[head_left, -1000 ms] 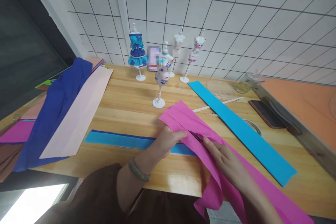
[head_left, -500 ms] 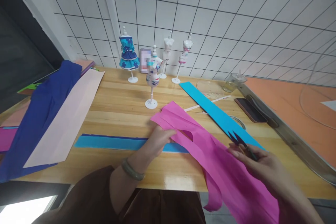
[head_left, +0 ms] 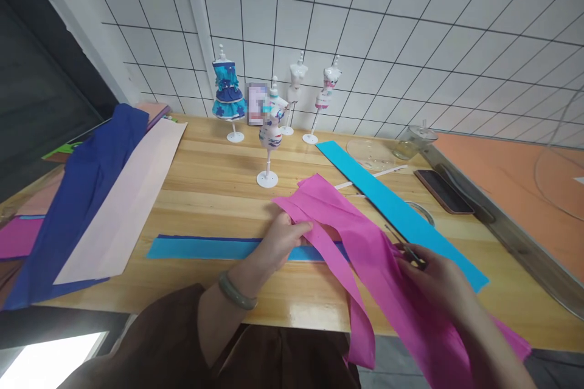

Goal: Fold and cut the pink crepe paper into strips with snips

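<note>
4 mannequins (head_left: 271,134) stood on the worktop (head_left: 205,194); left hand (head_left: 279,242) pinched pink cloth (head_left: 360,237); right hand (head_left: 433,276), curled closed, gripped scissors (head_left: 416,256) and cloth.

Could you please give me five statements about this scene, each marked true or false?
1. The left hand grips the pink fabric. True.
2. The right hand holds a ruler. False: it holds scissors.
3. The bangle is on the right wrist. False: it is on the left wrist.
4. The leftmost dress form wears a blue dress. True.
5. The smartphone lies right of the diagonal blue strip. True.
</note>
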{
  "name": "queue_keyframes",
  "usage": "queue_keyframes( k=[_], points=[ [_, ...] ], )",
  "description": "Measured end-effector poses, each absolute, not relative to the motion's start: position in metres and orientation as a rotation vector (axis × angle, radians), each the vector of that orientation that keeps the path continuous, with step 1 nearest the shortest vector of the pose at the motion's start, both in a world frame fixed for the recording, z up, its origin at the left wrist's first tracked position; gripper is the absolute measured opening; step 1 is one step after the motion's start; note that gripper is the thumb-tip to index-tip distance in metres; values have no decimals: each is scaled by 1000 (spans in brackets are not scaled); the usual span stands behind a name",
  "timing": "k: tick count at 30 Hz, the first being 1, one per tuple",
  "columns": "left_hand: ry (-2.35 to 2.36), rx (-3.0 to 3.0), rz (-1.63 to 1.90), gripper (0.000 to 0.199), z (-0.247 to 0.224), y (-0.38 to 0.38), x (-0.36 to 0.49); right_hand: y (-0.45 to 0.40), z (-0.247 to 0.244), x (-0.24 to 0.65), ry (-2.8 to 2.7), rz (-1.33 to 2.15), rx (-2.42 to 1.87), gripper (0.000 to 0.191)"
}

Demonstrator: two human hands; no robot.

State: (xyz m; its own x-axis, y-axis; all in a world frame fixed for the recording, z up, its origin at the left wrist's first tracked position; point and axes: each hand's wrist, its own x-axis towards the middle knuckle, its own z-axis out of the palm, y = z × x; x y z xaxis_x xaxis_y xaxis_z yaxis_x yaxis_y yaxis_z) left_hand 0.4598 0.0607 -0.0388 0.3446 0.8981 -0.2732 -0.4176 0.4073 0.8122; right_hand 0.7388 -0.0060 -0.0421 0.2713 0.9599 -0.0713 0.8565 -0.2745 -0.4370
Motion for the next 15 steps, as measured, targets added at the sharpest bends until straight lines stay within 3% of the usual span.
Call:
queue_keyframes(
  k=[5,15],
  points=[
    [788,806,768,32,-39,55,461,3,-27,763,-1660,184,-2330,43],
    [770,672,808,23,-50,66,463,1,-51,773,-1741,208,-2220,36]
  ],
)
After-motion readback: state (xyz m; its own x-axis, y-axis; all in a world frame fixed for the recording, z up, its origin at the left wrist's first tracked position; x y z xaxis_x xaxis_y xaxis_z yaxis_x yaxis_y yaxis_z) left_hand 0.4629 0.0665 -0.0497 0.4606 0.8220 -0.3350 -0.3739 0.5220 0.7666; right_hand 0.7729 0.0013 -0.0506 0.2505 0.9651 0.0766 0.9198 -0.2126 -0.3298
